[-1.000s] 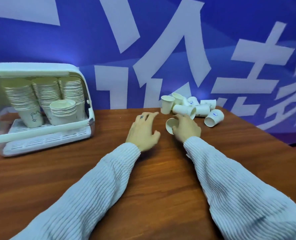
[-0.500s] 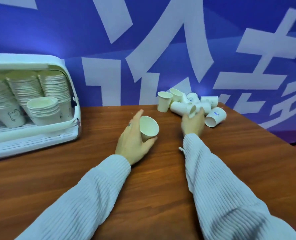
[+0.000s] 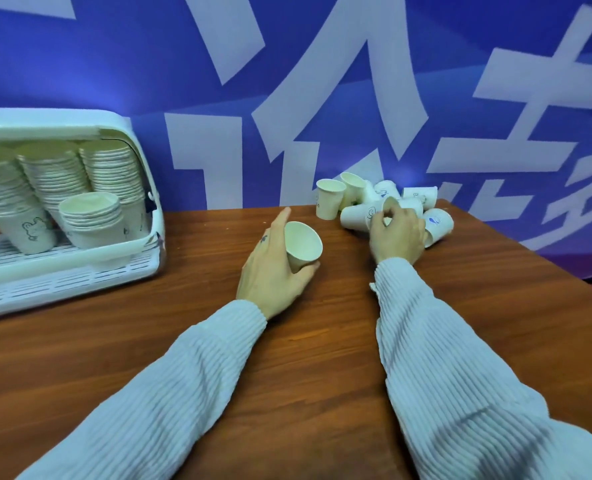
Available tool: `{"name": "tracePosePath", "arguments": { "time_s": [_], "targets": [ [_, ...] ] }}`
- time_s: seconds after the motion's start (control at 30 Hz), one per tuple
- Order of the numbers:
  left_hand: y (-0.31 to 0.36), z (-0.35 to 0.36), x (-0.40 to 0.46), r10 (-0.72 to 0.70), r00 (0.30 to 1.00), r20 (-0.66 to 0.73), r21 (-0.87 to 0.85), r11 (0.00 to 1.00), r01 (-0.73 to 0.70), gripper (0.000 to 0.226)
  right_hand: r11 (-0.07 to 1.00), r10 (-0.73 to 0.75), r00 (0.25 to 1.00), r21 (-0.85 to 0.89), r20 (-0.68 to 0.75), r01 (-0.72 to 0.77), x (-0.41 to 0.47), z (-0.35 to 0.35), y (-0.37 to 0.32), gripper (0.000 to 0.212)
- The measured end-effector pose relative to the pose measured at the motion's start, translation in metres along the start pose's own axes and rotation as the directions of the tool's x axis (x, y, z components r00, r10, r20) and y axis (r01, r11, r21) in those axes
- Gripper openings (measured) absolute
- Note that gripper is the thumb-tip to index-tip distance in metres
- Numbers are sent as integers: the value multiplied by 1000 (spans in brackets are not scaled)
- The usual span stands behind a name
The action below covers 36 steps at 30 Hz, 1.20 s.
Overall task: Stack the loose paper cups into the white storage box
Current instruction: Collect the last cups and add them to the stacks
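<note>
My left hand grips a white paper cup above the table's middle, its mouth tilted up and to the right. My right hand reaches into the pile of loose cups at the back right and pinches the rim of a cup lying on its side. One cup stands upright at the pile's left edge. The white storage box stands open at the far left, holding several tall stacks of cups and one short stack in front.
The brown wooden table runs back to a blue wall with large white characters. Its right edge slants down past the cup pile. The box's slotted white tray juts forward onto the table.
The cup passed from my right hand into my left hand, which now holds it. My right hand moved back into the pile and took hold of another cup. The view shifted right.
</note>
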<state>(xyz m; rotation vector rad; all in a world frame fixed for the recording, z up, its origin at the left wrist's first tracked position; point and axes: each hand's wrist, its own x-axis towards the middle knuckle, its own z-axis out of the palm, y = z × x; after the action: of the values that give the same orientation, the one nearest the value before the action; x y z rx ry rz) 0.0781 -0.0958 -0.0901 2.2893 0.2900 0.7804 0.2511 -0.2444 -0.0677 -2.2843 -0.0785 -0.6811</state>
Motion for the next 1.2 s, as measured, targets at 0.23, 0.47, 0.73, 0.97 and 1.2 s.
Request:
{"name": "tracePosePath", "arguments": {
  "time_s": [0.23,0.47,0.73,0.97,1.2],
  "targets": [
    [14,-16,-5,0,1000,-10,-3,1000,0,99,977,-203,974,45,-105,209,-2,-32,4,24],
    [17,-36,-7,7,999,-32,20,1000,-6,99,911,-259,953,289,-154,294,-21,-50,-15,18],
    [-4,-97,-7,-39,978,-203,67,996,54,92,660,-403,911,718,90,221,-72,-41,-103,11],
    [-42,-178,-26,-138,841,-522,141,959,245,82,548,-575,802,804,164,229,-120,-8,-192,9],
    [-76,-238,-53,-250,708,-660,83,913,400,81,510,-833,512,646,208,568,-156,28,-283,19]
  ]
}}
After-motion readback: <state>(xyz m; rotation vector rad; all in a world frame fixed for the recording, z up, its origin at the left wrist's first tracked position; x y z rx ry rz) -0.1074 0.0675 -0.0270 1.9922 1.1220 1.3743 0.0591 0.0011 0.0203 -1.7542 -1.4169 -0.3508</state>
